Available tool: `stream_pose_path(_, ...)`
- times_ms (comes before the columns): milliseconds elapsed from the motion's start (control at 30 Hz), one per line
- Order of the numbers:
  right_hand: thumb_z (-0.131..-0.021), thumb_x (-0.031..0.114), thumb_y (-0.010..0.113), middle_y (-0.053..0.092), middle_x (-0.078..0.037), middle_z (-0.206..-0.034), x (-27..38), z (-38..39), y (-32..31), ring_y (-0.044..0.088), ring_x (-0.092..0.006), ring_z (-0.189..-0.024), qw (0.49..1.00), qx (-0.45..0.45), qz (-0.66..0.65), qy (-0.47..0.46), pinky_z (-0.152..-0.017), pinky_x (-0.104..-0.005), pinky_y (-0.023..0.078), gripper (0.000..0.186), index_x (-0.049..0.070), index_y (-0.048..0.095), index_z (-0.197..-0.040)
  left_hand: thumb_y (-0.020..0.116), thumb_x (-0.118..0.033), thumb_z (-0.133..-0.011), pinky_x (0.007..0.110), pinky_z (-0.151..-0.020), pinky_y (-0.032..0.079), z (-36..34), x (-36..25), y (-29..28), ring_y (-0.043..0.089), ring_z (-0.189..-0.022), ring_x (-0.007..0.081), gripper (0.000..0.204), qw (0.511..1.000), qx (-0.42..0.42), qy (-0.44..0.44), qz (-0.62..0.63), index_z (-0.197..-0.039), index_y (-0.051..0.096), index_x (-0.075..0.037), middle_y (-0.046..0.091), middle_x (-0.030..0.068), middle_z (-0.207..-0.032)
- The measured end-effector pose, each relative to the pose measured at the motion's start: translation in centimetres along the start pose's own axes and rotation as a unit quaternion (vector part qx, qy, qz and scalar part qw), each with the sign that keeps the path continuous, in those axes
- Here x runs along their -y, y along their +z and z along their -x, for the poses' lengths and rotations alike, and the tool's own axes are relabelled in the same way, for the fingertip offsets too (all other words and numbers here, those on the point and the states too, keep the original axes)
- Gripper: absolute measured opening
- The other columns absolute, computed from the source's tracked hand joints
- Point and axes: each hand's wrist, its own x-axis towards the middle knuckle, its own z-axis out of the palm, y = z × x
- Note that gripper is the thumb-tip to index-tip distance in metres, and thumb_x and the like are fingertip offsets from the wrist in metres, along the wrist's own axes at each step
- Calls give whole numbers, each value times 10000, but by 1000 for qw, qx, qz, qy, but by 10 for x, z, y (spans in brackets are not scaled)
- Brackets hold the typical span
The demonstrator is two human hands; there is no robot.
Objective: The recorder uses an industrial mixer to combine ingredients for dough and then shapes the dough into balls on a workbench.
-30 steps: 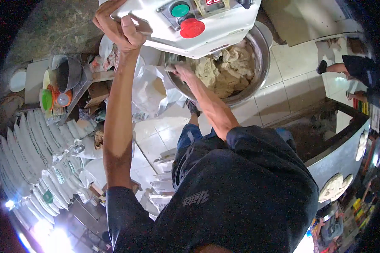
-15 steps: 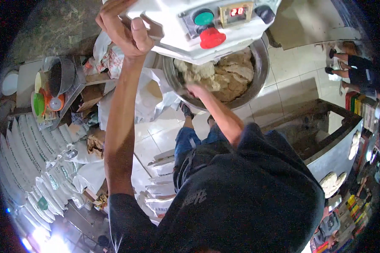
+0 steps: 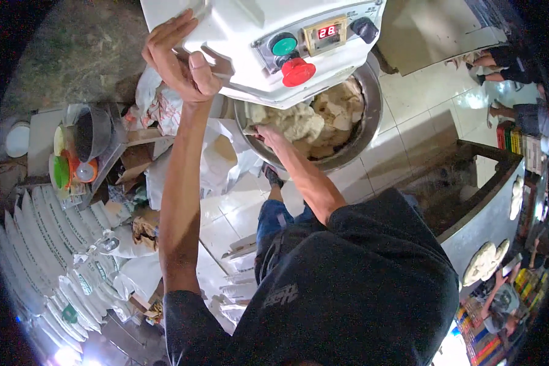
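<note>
My left hand is wrapped over the left side of a white mixer head, which has a green button, a red knob and a lit display. Below it, a steel bowl holds lumpy pale dough. My right hand is closed on what looks like a small flat scraper, partly hidden, at the bowl's left inner side, against the dough.
White sacks are stacked at left, below tubs and cartons. At right stands a steel table with dough pieces. Several people, seen as legs and arms, are farther right.
My right hand dipped lower into the bowl half a second ago and is now back at its left side. My left hand stays on the mixer. People at right have shifted.
</note>
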Motion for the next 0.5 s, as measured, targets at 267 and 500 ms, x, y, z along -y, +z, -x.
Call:
stream_pose_path(267, -847, 84, 524, 620, -112, -856, 66, 101, 43, 594, -176, -660, 991, 35, 5, -127, -504, -306, 488, 160, -8, 552, -974, 399, -336, -889, 352, -883, 324, -1, 2, -9, 503, -943, 236, 376, 999, 30, 8, -25, -940, 570, -5, 611, 118, -969)
stream_pose_path(500, -833, 403, 523, 618, -245, -730, 99, 207, -88, 616, -402, -628, 753, -366, 361, -411, -528, -458, 503, 653, -54, 359, -1269, 389, -299, -905, 338, -872, 330, -8, 2, -2, 494, -939, 222, 335, 999, 28, 24, -30, -916, 550, -5, 603, 110, -963)
